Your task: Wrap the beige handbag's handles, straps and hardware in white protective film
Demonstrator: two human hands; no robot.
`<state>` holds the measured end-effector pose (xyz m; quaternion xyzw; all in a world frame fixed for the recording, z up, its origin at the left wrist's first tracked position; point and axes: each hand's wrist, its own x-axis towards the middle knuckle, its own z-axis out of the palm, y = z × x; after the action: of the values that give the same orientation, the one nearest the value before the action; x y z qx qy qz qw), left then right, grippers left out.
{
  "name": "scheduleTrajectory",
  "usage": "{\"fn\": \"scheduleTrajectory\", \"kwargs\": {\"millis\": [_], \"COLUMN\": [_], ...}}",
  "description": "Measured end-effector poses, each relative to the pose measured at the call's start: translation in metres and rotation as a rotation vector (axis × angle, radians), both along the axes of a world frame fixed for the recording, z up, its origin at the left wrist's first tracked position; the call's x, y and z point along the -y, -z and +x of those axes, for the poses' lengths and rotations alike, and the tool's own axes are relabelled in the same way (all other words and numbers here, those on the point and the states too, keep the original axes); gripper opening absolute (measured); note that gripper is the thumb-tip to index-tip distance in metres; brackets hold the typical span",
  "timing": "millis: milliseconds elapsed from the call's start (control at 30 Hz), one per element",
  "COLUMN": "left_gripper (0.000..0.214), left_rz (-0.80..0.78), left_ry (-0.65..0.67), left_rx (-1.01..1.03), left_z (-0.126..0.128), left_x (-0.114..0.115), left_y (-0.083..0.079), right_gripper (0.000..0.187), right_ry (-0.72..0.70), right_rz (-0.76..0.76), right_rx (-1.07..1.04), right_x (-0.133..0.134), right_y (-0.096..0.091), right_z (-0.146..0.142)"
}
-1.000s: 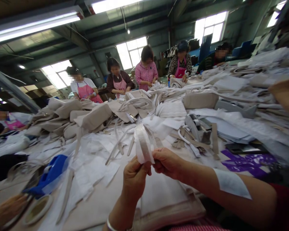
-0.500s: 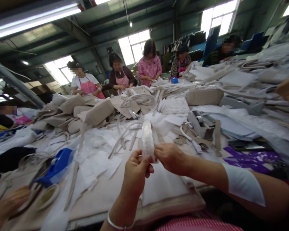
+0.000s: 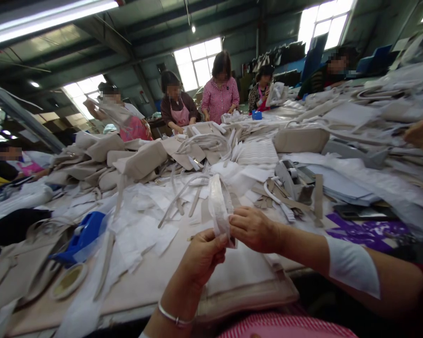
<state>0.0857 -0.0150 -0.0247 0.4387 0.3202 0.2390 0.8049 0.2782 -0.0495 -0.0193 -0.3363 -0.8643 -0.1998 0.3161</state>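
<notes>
A narrow white strap (image 3: 218, 206) stands up between my two hands above the work table (image 3: 155, 281). My left hand (image 3: 202, 256), with a silver bracelet at the wrist, pinches the strap's lower end from below. My right hand (image 3: 252, 229) grips the same strap from the right side, fingers curled round it. A flat beige fabric panel (image 3: 246, 286) lies on the table right under both hands. A white patch (image 3: 352, 265) sticks to my right forearm.
Piles of beige bags (image 3: 141, 159), white paper and loose straps (image 3: 183, 192) cover the table. A blue tape dispenser (image 3: 81, 237) and a tape roll (image 3: 68, 280) lie at the left. A purple sheet (image 3: 366, 232) is at the right. Several other people (image 3: 221, 89) work along the far side.
Both hands have shifted a little right and lower with the strap, and my left fingers have slid further down its end. Co-workers at the back have lifted fabric pieces.
</notes>
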Motion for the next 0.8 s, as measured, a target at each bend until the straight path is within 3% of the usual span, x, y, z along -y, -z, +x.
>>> {"fn": "scheduleTrajectory", "kwargs": {"millis": [133,267,367,467,600,667,700,733,800], "left_gripper": [0.025,0.018,0.014,0.016,0.020,0.022,0.022,0.021,0.014], "left_rz": [0.203,0.612,0.992,1.336,1.686,1.717,1.661,1.543,1.153], "left_ry": [-0.069,-0.220,-0.287,-0.221,-0.204,-0.187,-0.171,-0.151,-0.083], "left_rx": [-0.014,-0.147,-0.215,-0.193,-0.266,-0.295,-0.287,-0.271,-0.204], "left_z": [0.002,0.000,-0.003,-0.003,-0.002,-0.003,-0.004,-0.005,-0.006], "left_x": [0.003,0.001,0.001,0.003,0.004,0.004,0.004,0.005,0.007], "left_y": [0.004,0.001,-0.002,-0.002,0.003,0.003,0.002,0.001,-0.003], "right_gripper": [0.027,0.026,0.028,0.041,0.040,0.040,0.040,0.040,0.038], "right_ry": [-0.075,-0.071,-0.063,-0.197,-0.246,-0.209,-0.176,-0.140,-0.059], "right_rz": [-0.098,-0.338,-0.811,-1.336,-1.537,-1.582,-1.578,-1.554,-1.434], "right_rx": [-0.089,-0.430,-0.759,-1.115,-1.487,-1.561,-1.586,-1.592,-1.518], "right_x": [0.000,0.007,0.013,0.016,0.013,0.011,0.010,0.010,0.010], "right_y": [0.004,0.000,-0.006,-0.006,0.000,0.002,0.002,0.001,0.000], "right_z": [0.003,0.008,0.009,0.004,-0.009,-0.014,-0.015,-0.017,-0.018]}}
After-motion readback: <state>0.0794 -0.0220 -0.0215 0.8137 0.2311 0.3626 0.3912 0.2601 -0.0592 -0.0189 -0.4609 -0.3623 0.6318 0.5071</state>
